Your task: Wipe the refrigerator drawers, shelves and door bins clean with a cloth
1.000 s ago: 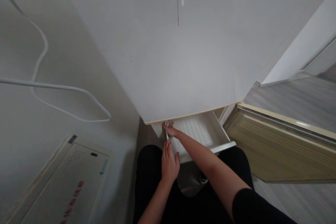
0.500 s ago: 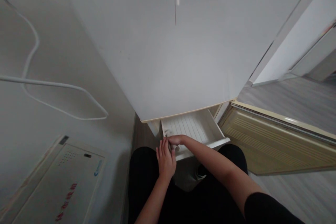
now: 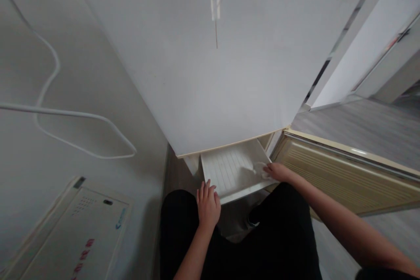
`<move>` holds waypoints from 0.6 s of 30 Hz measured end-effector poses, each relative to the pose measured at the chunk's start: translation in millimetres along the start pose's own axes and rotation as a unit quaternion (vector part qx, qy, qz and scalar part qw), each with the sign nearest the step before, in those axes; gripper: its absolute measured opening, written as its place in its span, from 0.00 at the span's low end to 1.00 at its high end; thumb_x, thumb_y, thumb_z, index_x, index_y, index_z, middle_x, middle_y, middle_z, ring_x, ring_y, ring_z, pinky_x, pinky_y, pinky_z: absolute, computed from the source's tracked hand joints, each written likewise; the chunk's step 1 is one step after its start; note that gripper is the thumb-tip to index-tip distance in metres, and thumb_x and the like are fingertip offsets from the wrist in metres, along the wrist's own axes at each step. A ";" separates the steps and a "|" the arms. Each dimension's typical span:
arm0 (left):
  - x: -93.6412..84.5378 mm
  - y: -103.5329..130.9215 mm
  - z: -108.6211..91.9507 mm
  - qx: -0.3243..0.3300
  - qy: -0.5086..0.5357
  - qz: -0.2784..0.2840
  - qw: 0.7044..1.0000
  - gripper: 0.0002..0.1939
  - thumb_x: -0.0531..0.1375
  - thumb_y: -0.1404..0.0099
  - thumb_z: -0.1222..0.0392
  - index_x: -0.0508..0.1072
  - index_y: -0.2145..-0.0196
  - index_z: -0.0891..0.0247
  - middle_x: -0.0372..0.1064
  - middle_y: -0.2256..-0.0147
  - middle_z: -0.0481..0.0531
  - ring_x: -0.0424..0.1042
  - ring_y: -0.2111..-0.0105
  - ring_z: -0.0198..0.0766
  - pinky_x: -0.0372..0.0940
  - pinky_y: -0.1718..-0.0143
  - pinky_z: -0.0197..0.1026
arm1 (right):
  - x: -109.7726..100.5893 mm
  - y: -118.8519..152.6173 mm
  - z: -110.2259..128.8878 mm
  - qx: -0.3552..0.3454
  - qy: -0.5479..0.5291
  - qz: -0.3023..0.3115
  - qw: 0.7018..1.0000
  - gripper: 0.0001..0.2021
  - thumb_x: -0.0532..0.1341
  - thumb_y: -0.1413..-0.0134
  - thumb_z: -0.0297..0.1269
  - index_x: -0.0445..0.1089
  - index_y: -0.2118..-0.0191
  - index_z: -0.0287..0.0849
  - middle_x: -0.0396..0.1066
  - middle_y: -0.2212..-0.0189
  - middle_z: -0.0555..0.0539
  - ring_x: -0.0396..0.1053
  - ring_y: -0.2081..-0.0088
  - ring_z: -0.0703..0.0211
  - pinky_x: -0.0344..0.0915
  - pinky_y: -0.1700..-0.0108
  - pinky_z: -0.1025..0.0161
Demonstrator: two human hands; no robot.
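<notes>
A white drawer with a ribbed bottom is pulled out below a tall white cabinet-like door. My left hand rests on the drawer's front left corner, fingers stretched out. At the drawer's right side, my right hand is closed on a crumpled whitish cloth, which lies against the inner right wall near the front. Part of the cloth is covered by my fingers.
A yellowish door panel stands swung open at the right. On the left wall are a white cable and a metal box with red lettering. My knees flank the drawer; grey flooring lies beyond.
My right hand has moved with the cloth from the drawer's left front corner across to its right side. My left hand has stayed at the left corner. The view has shifted slightly.
</notes>
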State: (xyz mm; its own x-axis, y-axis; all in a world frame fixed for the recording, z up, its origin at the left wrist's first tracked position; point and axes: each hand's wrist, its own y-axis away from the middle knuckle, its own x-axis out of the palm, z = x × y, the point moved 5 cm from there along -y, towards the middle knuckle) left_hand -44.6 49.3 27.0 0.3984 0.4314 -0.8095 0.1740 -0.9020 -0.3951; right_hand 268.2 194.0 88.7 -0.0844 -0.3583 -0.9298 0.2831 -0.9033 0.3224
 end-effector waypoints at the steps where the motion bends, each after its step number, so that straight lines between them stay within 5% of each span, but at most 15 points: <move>1: 0.0 0.0 0.2 0.001 0.001 0.000 1.000 0.15 0.50 0.29 0.64 0.74 0.53 0.58 0.70 0.39 0.58 0.61 0.34 0.57 0.58 0.35 0.69 | -11.8 9.2 -10.8 0.023 -0.011 -0.059 0.998 0.21 0.48 0.27 0.41 0.76 0.62 0.40 0.78 0.62 0.37 0.77 0.58 0.53 0.66 0.57 0.64; 5: 0.4 -1.4 0.3 0.000 -0.003 0.008 1.000 0.15 0.50 0.29 0.64 0.74 0.54 0.58 0.70 0.39 0.58 0.61 0.34 0.57 0.59 0.36 0.68 | -58.9 53.5 -24.4 -0.003 -0.023 -0.346 0.938 0.20 0.47 0.28 0.47 0.71 0.60 0.41 0.73 0.57 0.37 0.73 0.56 0.51 0.67 0.53 0.59; 7: 1.0 -2.5 -0.2 0.002 -0.007 0.011 1.000 0.15 0.50 0.30 0.65 0.74 0.54 0.58 0.70 0.39 0.59 0.62 0.34 0.57 0.59 0.36 0.68 | -66.1 61.6 -16.2 -0.053 0.022 -0.410 0.910 0.15 0.52 0.30 0.45 0.71 0.57 0.40 0.68 0.48 0.34 0.68 0.48 0.47 0.66 0.46 0.56; 9: 1.4 -3.6 -0.2 0.001 -0.013 0.013 1.000 0.15 0.50 0.30 0.65 0.74 0.54 0.59 0.70 0.39 0.59 0.62 0.34 0.57 0.60 0.36 0.68 | -57.1 46.8 -7.9 -0.073 0.071 -0.365 0.925 0.11 0.56 0.33 0.38 0.71 0.54 0.39 0.64 0.43 0.33 0.65 0.43 0.45 0.65 0.43 0.54; 14: 1.4 -4.3 -0.4 0.005 -0.024 0.016 1.000 0.15 0.50 0.30 0.64 0.74 0.53 0.59 0.70 0.39 0.60 0.62 0.34 0.57 0.60 0.36 0.67 | -2.1 -28.5 -10.4 -0.022 0.109 -0.093 0.989 0.16 0.60 0.38 0.33 0.71 0.45 0.36 0.62 0.40 0.31 0.66 0.41 0.43 0.67 0.44 0.56; 18: 0.2 -3.4 -1.7 0.007 -0.030 0.019 0.999 0.14 0.50 0.29 0.63 0.74 0.53 0.60 0.69 0.39 0.60 0.62 0.34 0.58 0.61 0.37 0.67 | 20.3 -58.1 -14.2 -0.019 0.097 -0.073 0.992 0.21 0.59 0.35 0.43 0.71 0.45 0.31 0.61 0.39 0.25 0.66 0.41 0.41 0.64 0.41 0.55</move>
State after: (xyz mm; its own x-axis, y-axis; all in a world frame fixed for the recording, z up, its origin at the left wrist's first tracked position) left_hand -43.6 52.5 28.9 0.3505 0.3976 -0.8480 0.1479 -0.9176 -0.3691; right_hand 263.6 242.6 48.5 0.0573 -0.1684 -0.9841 0.3182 -0.9312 0.1779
